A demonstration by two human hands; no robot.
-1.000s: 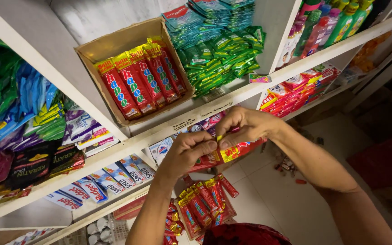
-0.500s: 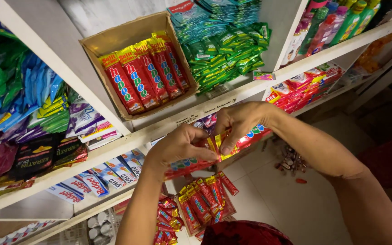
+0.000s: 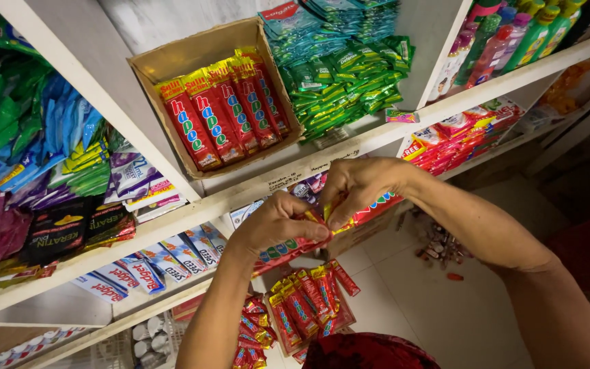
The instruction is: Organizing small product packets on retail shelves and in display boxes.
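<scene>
Left hand [image 3: 278, 225] and right hand [image 3: 356, 188] both pinch strip of red sachets [image 3: 288, 247], fingers closed on it, in front of shelf edge [image 3: 240, 195]. Strip looks light, soft, glossy, probably slippery; better grip at sealed seam between sachets. Long axis runs lower left to upper right, nearly along shelf.

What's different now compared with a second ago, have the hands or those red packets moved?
Little has changed. Both hands, left hand and right hand, have kept pinching the strip of red sachets in front of the shelf edge, only drawing slightly closer together. The cardboard box of red packets has stayed put.
</scene>
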